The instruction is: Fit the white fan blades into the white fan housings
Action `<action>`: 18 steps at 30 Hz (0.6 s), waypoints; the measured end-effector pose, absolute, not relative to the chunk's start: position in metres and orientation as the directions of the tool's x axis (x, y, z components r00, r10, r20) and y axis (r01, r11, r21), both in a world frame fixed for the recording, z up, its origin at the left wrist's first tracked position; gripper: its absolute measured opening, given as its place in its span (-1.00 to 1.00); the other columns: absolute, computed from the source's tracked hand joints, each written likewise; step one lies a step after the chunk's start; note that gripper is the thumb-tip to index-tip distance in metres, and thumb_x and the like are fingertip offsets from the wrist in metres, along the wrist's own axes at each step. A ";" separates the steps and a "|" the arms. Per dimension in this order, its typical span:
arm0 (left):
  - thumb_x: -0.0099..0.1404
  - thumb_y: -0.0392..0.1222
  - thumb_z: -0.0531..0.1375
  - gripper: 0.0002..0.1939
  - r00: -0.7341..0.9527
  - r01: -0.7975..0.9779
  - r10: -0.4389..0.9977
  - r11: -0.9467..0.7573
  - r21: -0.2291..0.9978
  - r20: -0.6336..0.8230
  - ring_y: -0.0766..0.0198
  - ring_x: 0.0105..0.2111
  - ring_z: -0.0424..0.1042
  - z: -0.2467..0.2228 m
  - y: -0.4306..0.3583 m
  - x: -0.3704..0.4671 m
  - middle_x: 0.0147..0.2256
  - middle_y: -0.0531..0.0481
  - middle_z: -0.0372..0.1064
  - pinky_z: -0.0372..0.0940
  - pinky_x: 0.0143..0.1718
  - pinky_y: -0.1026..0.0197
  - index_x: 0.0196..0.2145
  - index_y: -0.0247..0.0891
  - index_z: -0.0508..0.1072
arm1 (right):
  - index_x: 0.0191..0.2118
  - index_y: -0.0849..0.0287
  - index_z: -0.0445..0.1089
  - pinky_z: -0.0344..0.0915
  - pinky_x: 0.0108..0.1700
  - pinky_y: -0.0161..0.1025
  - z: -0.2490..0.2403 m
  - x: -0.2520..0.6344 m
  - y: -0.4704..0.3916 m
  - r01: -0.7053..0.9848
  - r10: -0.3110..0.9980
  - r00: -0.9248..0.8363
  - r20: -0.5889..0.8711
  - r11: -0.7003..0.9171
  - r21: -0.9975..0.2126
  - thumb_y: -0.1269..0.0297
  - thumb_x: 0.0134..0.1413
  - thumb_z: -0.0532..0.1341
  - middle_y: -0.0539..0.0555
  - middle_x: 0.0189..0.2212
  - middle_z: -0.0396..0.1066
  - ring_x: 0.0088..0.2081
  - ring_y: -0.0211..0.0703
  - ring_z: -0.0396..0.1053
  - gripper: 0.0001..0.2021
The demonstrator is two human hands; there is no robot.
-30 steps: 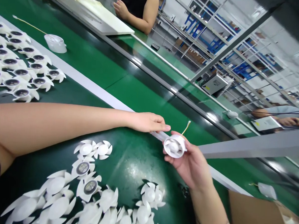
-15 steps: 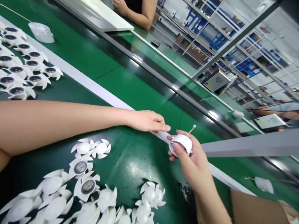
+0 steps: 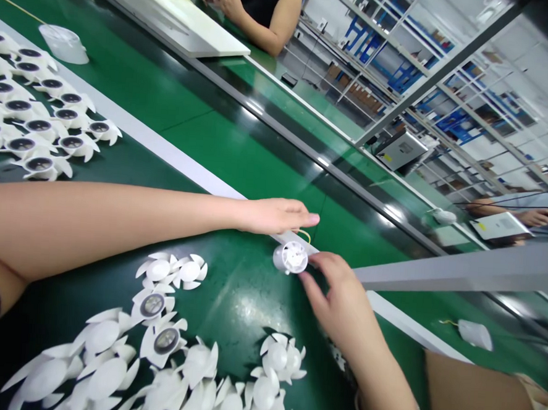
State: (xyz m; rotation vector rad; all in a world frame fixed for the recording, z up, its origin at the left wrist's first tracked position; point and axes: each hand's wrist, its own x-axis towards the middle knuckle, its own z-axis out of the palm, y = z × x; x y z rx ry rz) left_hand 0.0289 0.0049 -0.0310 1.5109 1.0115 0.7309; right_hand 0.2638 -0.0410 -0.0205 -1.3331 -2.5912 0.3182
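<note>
A white round housing (image 3: 291,257) with a yellow wire lies on its side on the dark green table, its spoked end facing right. My right hand (image 3: 336,289) is at its right edge, thumb and fingers apart, the fingertips at or very near the rim. Just above the housing, my left hand (image 3: 280,218) is stretched flat over the pale strip, fingers extended and holding nothing. White fan blades (image 3: 199,361) are heaped below my left arm. More fan blades with dark round centres (image 3: 40,126) stand in rows at the left.
Beyond the pale strip (image 3: 166,146) runs a green conveyor belt (image 3: 239,159) carrying white housings (image 3: 63,43) (image 3: 474,335). A grey post crosses at the right, above a cardboard box (image 3: 471,396). Across the line, a person's forearm (image 3: 261,31) rests near a white board.
The housing has left my right hand's grasp and now sits on the table, further left and turned. My right hand has moved left and opened. My left hand has shifted slightly.
</note>
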 end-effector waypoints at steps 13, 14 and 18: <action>0.25 -0.01 0.28 -0.70 0.671 0.337 0.581 -0.793 0.508 0.461 0.15 -0.10 0.44 -0.043 -0.005 0.025 -0.09 -0.09 0.47 0.30 -0.12 0.19 -0.11 -0.19 0.51 | -0.34 0.13 0.47 0.23 -0.28 -0.23 0.022 0.297 -0.042 0.928 0.820 -0.371 -0.435 0.341 -0.149 0.26 0.13 0.10 0.06 -0.36 0.49 -0.34 -0.12 0.40 -0.80; 0.26 0.02 0.28 -0.64 0.685 0.377 0.593 -0.786 0.490 0.424 0.10 -0.01 0.41 -0.044 -0.005 0.025 -0.01 -0.11 0.44 0.29 -0.06 0.15 -0.05 -0.18 0.49 | -0.35 0.12 0.48 0.24 -0.26 -0.24 0.023 0.302 -0.042 0.928 0.798 -0.367 -0.479 0.349 -0.129 0.30 0.10 0.10 0.05 -0.35 0.50 -0.32 -0.12 0.41 -0.80; 0.28 0.02 0.27 -0.61 0.685 0.404 0.631 -0.746 0.530 0.366 0.07 0.05 0.38 -0.038 -0.008 0.028 0.06 -0.11 0.40 0.27 0.06 0.10 0.01 -0.16 0.47 | -0.46 0.09 0.49 0.18 -0.36 -0.28 0.022 0.313 -0.043 0.939 0.730 -0.298 -0.615 0.339 -0.052 0.37 0.04 0.08 0.01 -0.45 0.50 -0.41 -0.18 0.40 -0.77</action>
